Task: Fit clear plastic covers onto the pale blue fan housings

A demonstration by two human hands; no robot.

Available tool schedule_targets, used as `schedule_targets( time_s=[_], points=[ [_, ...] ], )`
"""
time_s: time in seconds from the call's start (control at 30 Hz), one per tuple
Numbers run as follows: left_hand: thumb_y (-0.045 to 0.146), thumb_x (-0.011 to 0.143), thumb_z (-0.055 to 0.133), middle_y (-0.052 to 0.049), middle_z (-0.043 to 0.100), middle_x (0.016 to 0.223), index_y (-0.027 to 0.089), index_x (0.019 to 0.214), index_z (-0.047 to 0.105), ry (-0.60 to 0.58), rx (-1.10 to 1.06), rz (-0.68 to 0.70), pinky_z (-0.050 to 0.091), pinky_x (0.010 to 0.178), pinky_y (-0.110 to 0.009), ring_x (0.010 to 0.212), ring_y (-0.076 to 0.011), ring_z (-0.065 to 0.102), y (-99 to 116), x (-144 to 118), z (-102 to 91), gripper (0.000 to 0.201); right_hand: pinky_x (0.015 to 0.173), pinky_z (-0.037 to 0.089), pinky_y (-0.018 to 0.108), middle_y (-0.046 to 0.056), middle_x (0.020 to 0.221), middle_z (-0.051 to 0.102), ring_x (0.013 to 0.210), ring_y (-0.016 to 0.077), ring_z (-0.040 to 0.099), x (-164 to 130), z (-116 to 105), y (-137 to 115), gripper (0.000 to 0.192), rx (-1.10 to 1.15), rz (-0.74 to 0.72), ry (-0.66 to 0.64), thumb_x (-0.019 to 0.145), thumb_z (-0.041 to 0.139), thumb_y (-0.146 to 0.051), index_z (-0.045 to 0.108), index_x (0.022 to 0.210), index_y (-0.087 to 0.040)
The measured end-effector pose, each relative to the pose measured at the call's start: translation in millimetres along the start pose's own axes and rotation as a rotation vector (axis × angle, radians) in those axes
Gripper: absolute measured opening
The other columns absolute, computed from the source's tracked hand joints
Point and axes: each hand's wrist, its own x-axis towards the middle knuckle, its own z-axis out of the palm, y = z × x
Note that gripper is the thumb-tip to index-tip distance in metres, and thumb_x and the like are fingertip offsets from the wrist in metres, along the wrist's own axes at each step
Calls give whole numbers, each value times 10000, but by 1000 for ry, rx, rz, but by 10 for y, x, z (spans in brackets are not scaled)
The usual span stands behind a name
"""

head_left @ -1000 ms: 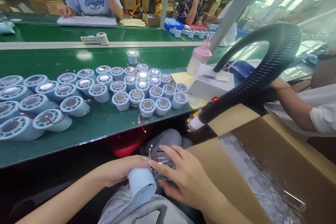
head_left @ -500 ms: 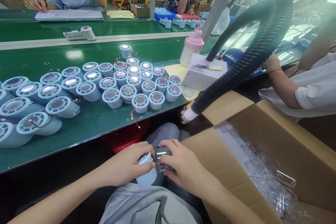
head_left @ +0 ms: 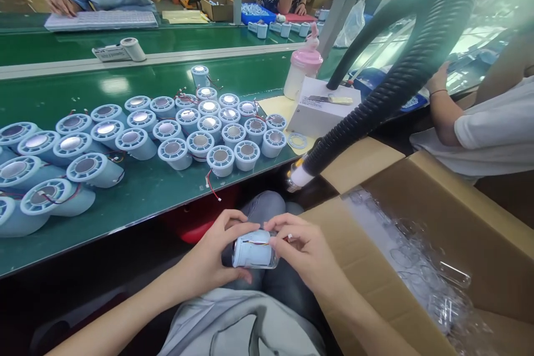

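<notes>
Above my lap, a light-blue plastic cylinder (head_left: pixel 252 255) lies on its side with a clear plastic cover (head_left: pixel 273 261) around its right part. My left hand (head_left: pixel 219 247) is closed around its left end, thumb below and fingers on top. Thin coloured wires (head_left: pixel 261 243) run along the cylinder's upper side and end in a small white connector (head_left: pixel 290 236). My right hand (head_left: pixel 306 242) pinches these wires near the cover's right end, its fingertips against the cover. Many similar blue cylinders (head_left: pixel 220 160), with round metal discs in their tops, stand on the green bench (head_left: pixel 167 200) ahead.
On my right, an open cardboard box (head_left: pixel 471 200) holds clear plastic covers (head_left: pixel 442 306). A black ribbed hose (head_left: pixel 354 133) arches over it from a white box (head_left: pixel 321 114). Nearby stands a pink-lidded bottle (head_left: pixel 302 72). Co-workers sit across the bench and at right.
The cylinder has turned onto its side, and the clear cover from my right hand is now around it. My right fingers have shifted onto the wires.
</notes>
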Motion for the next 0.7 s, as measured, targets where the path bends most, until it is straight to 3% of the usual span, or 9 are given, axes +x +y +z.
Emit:
schedule_targets(
  time_s=[0.1, 0.17, 0.27, 0.37, 0.57, 0.7],
  points=[
    [305, 704, 796, -103, 515, 1338, 295, 1326, 511, -51, -230, -85, 473, 1010, -425, 1206, -282, 524, 37, -10, 13, 684, 692, 566, 270, 78, 1021, 692, 927, 208, 671, 4, -61, 33, 185, 100, 18, -51, 795, 676, -273, 693, 629, -191],
    [303, 709, 793, -100, 513, 1375, 289, 1338, 496, -35, -393, -164, 510, 966, -391, 1191, -279, 550, 76, -33, 16, 696, 808, 576, 327, 87, 1186, 669, 1031, 241, 663, -19, -101, 71, 109, 26, -73, -145, 733, 768, -274, 744, 823, -216],
    [319, 678, 819, -97, 584, 1301, 263, 1335, 498, -27, -543, -238, 535, 903, -363, 1075, -261, 623, 119, -79, 2, 734, 992, 505, 386, 102, 1376, 557, 1209, 267, 579, -84, -136, 143, 443, -226, -309, -210, 710, 802, -203, 679, 1133, -256],
    [342, 629, 850, -92, 635, 1227, 258, 1348, 490, -50, -560, -259, 541, 867, -355, 1011, -257, 649, 136, -111, -29, 809, 1026, 482, 352, 111, 1382, 555, 1247, 244, 553, -146, -143, 180, 441, -302, -423, -180, 759, 762, -176, 623, 1172, -243],
    [297, 678, 824, -60, 519, 1415, 358, 1346, 514, -15, -374, -42, 478, 998, -369, 1254, -283, 528, 175, -132, -95, 739, 983, 513, 327, 94, 1376, 565, 1241, 230, 557, -181, -151, 79, 435, -192, -256, -210, 743, 789, -218, 572, 1119, -241],
    [261, 692, 816, -90, 526, 1415, 316, 1356, 511, -15, -280, 74, 421, 1066, -407, 1292, -289, 500, 206, -146, -128, 732, 879, 559, 267, 43, 1337, 597, 1143, 190, 612, -178, -162, 19, 481, -89, -127, -244, 720, 810, -233, 565, 1132, -271]
  ],
)
